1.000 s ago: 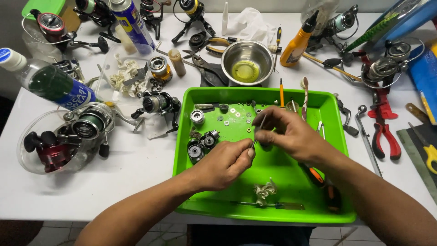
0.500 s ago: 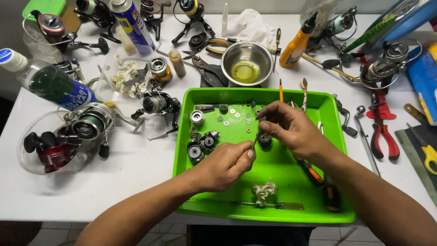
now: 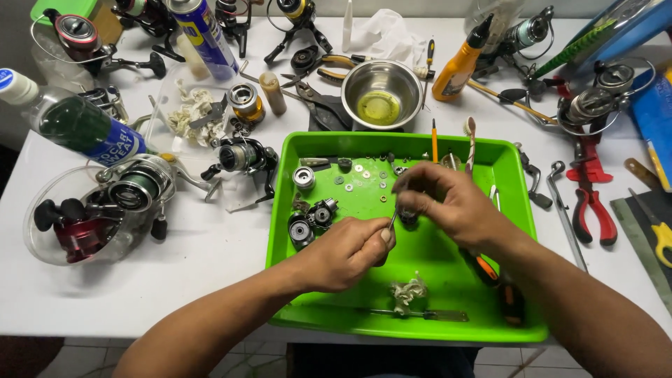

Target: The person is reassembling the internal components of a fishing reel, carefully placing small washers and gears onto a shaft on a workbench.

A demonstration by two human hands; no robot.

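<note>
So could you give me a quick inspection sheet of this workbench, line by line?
Surface: white table, crowded, with a green tray in the middle.
Job's things: a small dark reel part and a thin metal tool held over the tray.
Clutter: fishing reels, steel bowl, spray can, orange bottle, red pliers, washers, rag scrap.
Hands: left hand pinches the tool; right hand grips the part.
Cables: nothing seen.
Surroundings: tiled floor below.
</note>
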